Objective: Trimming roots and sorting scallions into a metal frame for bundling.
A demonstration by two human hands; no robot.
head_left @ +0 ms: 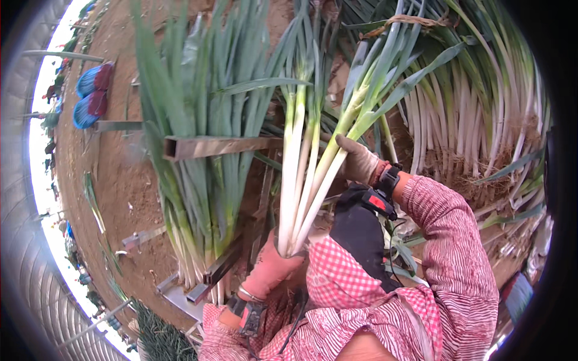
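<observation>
A few long green onions (294,174), white below and green above, stand upright in front of me. Round their white root ends my left hand (274,268), in a pink glove, is closed. Higher up, my right hand (359,161), in a pale glove, is closed on the stalks at the right side of the bunch, where white turns to green; some of its fingers are hidden behind them. To the left, a thick stack of green onions (208,120) lies in a metal frame (226,147), roots toward me.
At the right lies a big heap of green onions (466,114) with roots showing, a brown tie (409,21) across its leaves. Two blue and dark-red rounded objects (90,96) sit on bare soil (129,192) at the far left. Loose leaves (403,256) lie near my right arm.
</observation>
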